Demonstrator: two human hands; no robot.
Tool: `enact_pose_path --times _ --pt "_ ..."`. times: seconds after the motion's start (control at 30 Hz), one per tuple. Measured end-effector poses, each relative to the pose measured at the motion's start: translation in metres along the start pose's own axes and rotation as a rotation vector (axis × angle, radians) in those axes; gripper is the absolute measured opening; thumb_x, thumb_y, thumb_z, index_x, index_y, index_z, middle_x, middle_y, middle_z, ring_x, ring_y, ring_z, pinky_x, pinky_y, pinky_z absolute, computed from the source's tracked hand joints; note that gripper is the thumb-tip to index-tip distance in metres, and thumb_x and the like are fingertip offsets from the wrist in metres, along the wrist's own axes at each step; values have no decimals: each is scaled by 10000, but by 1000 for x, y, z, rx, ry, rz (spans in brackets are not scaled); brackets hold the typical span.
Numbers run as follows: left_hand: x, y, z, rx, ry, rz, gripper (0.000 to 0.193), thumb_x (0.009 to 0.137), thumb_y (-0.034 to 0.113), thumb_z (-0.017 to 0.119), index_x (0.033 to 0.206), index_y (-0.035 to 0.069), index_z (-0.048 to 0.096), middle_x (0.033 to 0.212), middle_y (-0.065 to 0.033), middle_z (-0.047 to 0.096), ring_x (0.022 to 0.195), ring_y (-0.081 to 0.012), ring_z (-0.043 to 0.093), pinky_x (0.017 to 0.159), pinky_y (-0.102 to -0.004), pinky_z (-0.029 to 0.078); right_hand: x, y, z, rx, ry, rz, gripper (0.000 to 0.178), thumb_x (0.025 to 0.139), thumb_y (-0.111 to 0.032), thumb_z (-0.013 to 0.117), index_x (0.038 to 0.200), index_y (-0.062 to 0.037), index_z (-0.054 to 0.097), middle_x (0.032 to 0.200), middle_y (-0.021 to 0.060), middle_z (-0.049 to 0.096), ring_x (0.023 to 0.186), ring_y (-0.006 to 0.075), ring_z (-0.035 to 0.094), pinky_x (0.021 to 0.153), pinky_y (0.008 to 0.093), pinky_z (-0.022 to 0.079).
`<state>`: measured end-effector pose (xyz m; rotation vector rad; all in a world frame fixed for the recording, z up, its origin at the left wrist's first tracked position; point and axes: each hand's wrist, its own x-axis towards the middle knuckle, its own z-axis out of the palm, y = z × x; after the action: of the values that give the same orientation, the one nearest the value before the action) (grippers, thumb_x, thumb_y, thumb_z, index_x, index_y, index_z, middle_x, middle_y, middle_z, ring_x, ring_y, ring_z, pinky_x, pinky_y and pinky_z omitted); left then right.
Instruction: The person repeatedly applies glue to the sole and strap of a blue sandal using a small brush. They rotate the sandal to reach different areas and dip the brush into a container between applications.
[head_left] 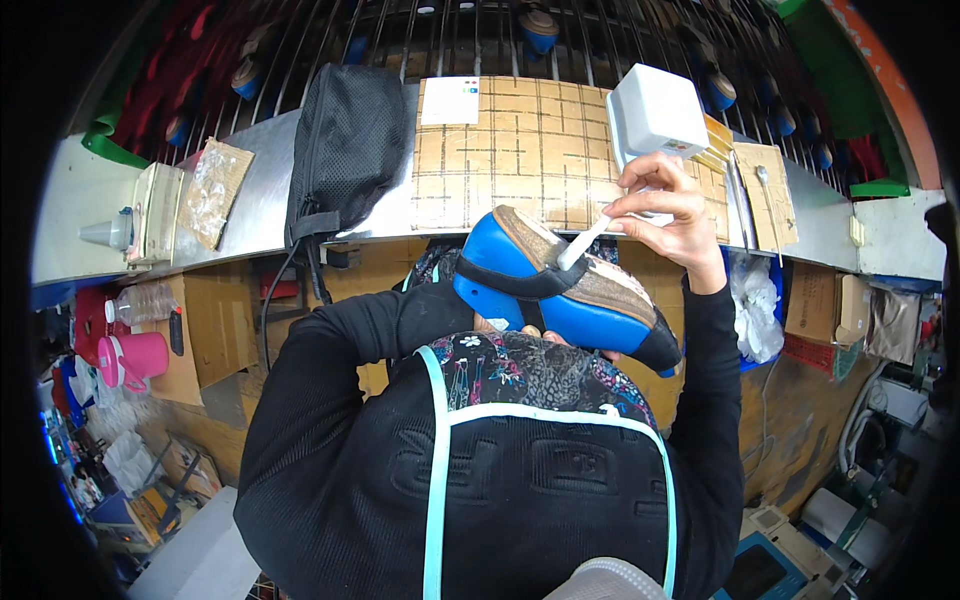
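Observation:
A blue shoe last with a black strap upper lies sole-up and slanted in front of my chest. Its brown underside faces me, with a paler patch along the middle. My left hand grips the last from below; only a few fingertips show, the rest hidden behind it. My right hand pinches a slim white brush, its tip touching the underside by the strap. Just beyond that hand stands a white square tub.
Cardboard with grid lines covers the bench, bearing a white card. A black mesh bag lies left, a long-handled swab-like tool right. Behind, metal bars carry more blue lasts. A pink jug sits lower left.

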<state>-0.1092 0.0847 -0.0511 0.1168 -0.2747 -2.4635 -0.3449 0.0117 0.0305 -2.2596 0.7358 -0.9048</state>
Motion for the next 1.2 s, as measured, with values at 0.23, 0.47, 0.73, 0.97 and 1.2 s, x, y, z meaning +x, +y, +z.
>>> enact_pose_path --times 0.23,0.47,0.73,0.97,1.2 --pt "20 -13 11 -438 -384 -416 571 975 405 393 1384 8 375 1170 -272 535 913 -284 554 790 -377 490 4 -15 -6 -147 -37 -19 194 678 -167 813 864 -142 762 917 -13 571 773 131 516 777 298 345" --pt "28 -14 -3 -560 -480 -544 706 961 558 352 1415 18 333 1139 -317 516 820 -304 533 711 -383 484 -24 -16 -47 -460 182 176 150 714 -191 794 841 -123 751 831 -10 602 649 115 523 749 294 353" --pt "21 68 -45 49 106 -46 671 957 494 424 1326 -62 349 1096 -259 531 888 -291 596 753 -310 524 -94 13 -39 -842 498 644 102 800 -201 731 839 -107 743 743 28 635 656 191 595 686 328 426" --pt "36 92 -62 338 344 171 958 802 773 434 1276 -60 423 983 -207 571 788 -269 630 644 -325 558 -92 32 -8 -1026 470 628 74 800 -251 714 815 -180 730 805 -6 614 687 188 560 761 393 311" --pt "44 73 -43 341 405 178 905 836 730 471 1391 18 397 1275 -179 556 1077 -239 620 876 -341 552 -88 26 -19 -342 458 852 121 796 -191 732 861 -89 738 776 48 637 710 172 600 736 349 415"
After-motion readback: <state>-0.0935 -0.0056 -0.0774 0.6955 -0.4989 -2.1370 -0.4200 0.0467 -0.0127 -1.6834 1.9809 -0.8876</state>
